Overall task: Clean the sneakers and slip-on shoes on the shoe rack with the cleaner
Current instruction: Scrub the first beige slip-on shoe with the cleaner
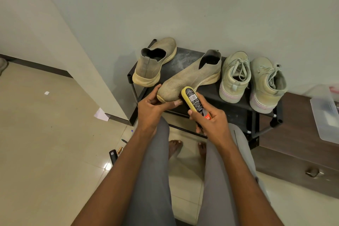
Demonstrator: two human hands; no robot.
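Note:
A beige knit slip-on shoe (190,77) lies slanted on the black shoe rack (236,113), its toe hanging over the front edge. My left hand (152,106) grips that toe. My right hand (211,121) holds the cleaner (192,100), a yellow-edged applicator with a black label, pressed against the toe's side. The other slip-on (154,62) stands at the rack's left end. Two pale green lace-up sneakers (234,75) (266,84) stand at the right.
A wall runs behind the rack. A brown drawer cabinet (297,154) with a clear plastic box (326,113) on top sits to the right. Pens, a small dark object and paper scraps lie on the tiled floor (45,152) at left. My legs and bare feet are below.

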